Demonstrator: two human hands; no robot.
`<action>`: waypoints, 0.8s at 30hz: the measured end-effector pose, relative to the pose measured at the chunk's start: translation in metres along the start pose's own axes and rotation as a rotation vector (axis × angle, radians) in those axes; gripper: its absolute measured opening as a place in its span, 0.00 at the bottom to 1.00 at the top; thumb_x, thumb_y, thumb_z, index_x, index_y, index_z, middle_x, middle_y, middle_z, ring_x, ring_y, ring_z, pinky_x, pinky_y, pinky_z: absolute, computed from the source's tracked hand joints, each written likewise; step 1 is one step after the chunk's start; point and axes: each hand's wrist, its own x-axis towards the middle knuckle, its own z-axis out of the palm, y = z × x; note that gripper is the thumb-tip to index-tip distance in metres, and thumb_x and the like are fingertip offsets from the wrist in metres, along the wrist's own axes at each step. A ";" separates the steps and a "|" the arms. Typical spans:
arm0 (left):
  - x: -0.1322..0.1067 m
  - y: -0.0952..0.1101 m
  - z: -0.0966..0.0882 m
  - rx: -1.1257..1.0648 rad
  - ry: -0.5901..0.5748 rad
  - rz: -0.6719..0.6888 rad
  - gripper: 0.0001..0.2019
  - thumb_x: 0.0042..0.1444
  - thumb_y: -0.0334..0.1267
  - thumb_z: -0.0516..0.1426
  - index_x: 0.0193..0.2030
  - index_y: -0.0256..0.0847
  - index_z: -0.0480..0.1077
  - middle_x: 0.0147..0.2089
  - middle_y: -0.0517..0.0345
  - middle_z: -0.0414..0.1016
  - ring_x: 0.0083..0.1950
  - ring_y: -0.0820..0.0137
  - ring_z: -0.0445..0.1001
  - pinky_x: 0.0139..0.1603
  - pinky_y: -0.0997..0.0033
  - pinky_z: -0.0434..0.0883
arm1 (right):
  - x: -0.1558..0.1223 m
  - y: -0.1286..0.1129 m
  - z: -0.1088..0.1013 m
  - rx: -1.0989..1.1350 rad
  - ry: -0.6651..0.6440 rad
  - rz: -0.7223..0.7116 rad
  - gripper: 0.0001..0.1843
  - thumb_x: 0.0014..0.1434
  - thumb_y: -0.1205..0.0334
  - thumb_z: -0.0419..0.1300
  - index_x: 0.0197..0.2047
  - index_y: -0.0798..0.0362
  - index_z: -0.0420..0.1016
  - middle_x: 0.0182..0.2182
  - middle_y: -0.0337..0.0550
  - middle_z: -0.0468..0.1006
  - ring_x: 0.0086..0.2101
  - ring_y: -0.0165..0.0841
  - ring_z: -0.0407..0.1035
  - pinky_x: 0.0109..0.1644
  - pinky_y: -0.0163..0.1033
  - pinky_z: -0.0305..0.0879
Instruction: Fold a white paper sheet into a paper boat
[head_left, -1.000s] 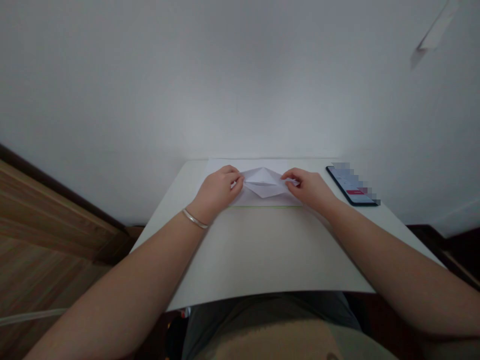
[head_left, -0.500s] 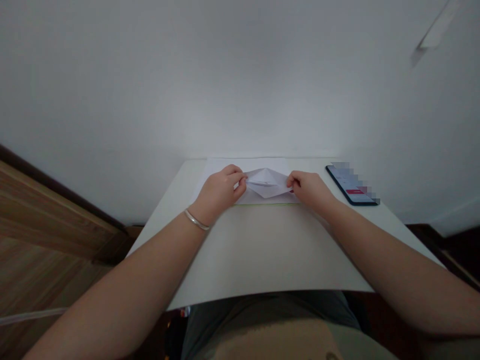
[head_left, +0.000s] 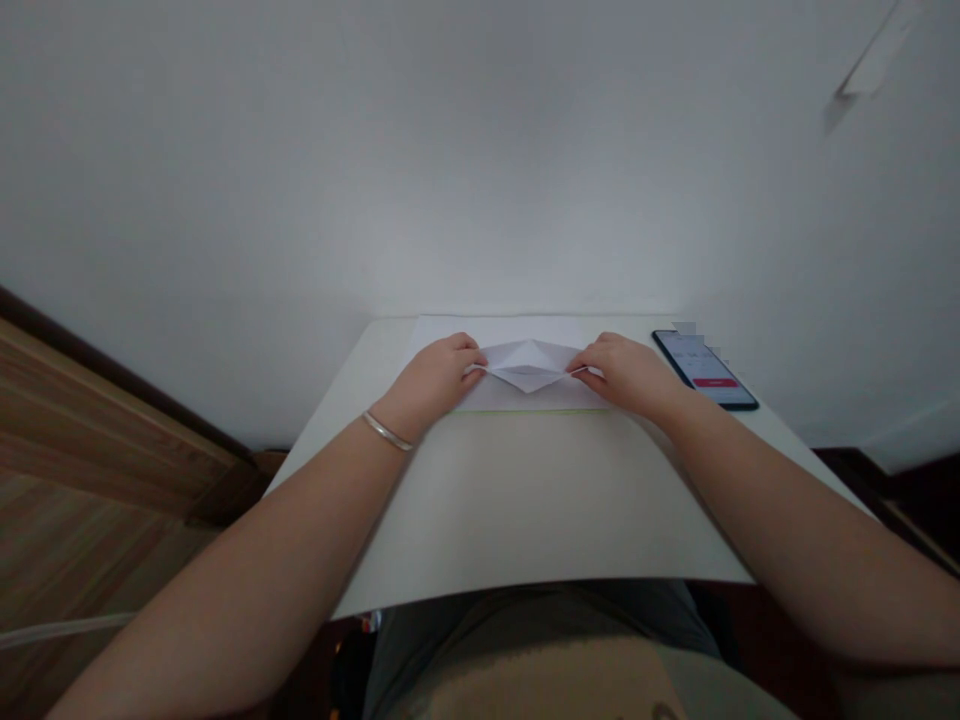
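Table (head_left: 525,500) fills the lower middle of the frame, and white sheet (head_left: 495,328) lies on its far side. Near the centre, our left hand (head_left: 439,375) and right hand (head_left: 628,373) pinch between fingers (head_left: 471,356) both ends of folded paper (head_left: 529,355).

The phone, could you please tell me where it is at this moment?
In the head view, the phone lies on the table near its far right corner, to the right of the right hand.
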 end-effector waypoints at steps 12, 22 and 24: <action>0.003 0.008 -0.011 0.107 -0.040 -0.233 0.09 0.58 0.42 0.58 0.36 0.38 0.73 0.37 0.52 0.77 0.39 0.63 0.75 0.40 0.67 0.68 | 0.001 0.006 0.008 0.008 0.010 0.124 0.07 0.59 0.58 0.56 0.36 0.52 0.68 0.35 0.48 0.74 0.35 0.38 0.69 0.38 0.39 0.61; -0.002 0.008 0.001 -0.182 0.161 -0.082 0.26 0.50 0.27 0.53 0.58 0.40 0.60 0.59 0.50 0.63 0.57 0.64 0.66 0.58 0.62 0.67 | -0.005 0.003 0.011 0.246 0.107 0.183 0.34 0.48 0.58 0.64 0.57 0.46 0.56 0.54 0.46 0.71 0.35 0.34 0.73 0.34 0.38 0.65; -0.002 0.008 0.001 -0.190 0.188 -0.071 0.29 0.48 0.24 0.51 0.59 0.38 0.60 0.59 0.49 0.62 0.58 0.65 0.65 0.62 0.62 0.63 | -0.006 0.003 0.012 0.270 0.116 0.170 0.33 0.49 0.59 0.63 0.57 0.48 0.57 0.52 0.46 0.71 0.34 0.33 0.72 0.33 0.37 0.65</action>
